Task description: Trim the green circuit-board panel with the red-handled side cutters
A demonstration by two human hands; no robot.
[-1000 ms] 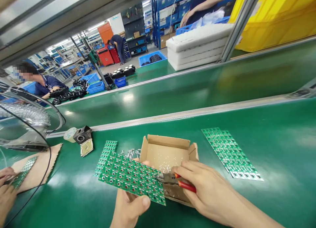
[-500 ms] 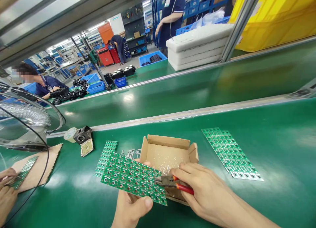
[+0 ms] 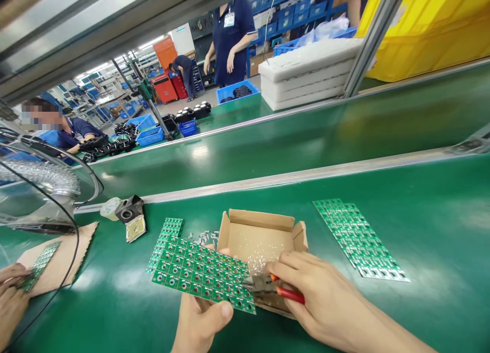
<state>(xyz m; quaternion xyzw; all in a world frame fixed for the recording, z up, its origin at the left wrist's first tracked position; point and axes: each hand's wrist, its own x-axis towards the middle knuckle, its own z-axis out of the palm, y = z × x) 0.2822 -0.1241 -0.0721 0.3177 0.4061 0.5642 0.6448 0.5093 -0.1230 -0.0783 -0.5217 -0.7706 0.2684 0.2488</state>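
Note:
My left hand grips a green circuit board panel from below, thumb at its near edge and fingers behind it. The panel is tilted and has rows of round holes. In my right hand is a pair of diagonal cutters with red and orange handles. Their jaw tips are at the panel's right part; whether they touch a lead there I cannot tell. Below and behind the tool stands an open cardboard box with many small shiny clippings inside. Small grey parts lie left of the box.
One circuit panel lies behind the held one; overlapping panels lie at right. A co-worker's hands work on a board over cardboard at far left. A black cable hangs there. A dark block sits near the rail.
The panel and cutters have shifted only slightly, the panel a little left and up. In the background, a standing person has moved left.

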